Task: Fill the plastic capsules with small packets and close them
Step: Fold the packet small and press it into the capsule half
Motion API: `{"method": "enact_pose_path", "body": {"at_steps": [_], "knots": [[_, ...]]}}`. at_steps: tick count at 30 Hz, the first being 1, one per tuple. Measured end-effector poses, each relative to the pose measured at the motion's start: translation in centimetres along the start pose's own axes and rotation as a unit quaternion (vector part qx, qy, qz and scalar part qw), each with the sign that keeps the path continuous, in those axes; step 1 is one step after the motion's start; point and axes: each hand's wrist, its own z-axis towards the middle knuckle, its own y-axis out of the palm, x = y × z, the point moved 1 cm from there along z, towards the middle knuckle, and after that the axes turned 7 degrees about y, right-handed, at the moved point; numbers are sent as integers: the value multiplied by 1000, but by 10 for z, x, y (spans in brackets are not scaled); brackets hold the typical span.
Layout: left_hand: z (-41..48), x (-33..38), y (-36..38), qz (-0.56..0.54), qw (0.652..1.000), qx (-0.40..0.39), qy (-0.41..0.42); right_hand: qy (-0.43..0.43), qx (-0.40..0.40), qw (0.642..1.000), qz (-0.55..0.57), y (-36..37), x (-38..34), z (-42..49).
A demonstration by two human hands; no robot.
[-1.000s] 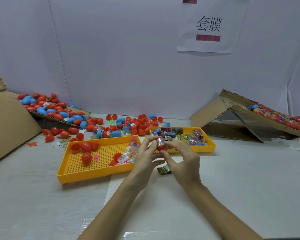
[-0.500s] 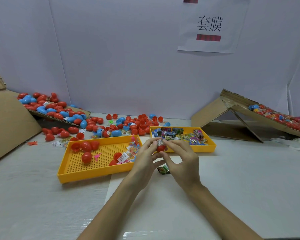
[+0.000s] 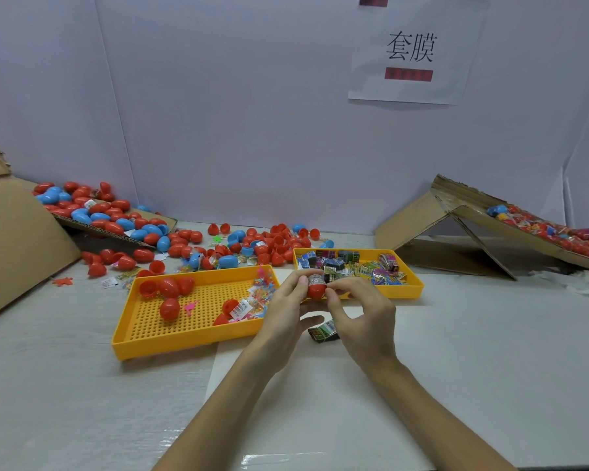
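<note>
Fingers [image 3: 296, 283] of my left hand [image 3: 283, 312] and right hand [image 3: 363, 317] pinch the small red plastic egg capsule [image 3: 317, 289] above the white bench [image 3: 456, 334]; it looks light, stiff, slick, so I'd grip its sides.

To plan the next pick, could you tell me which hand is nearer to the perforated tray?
Left. The left hand is at the right end of the perforated tray; the right hand is farther right, beyond the capsule.

white wall [image 3: 252, 113], paper sign [image 3: 412, 52], grey table [image 3: 490, 351]
</note>
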Motion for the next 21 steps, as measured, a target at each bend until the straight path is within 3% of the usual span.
{"method": "enact_pose_path", "body": {"at_steps": [4, 8, 21], "knots": [[-1, 0, 0, 31, 999, -36, 27, 17, 14, 1000, -7, -1, 4, 1], [0, -2, -1, 101, 992, -18, 72, 32, 6, 999, -8, 0, 8, 1], [0, -4, -1, 105, 992, 5, 75, 27, -9, 1000, 0, 3, 8, 0]]}}
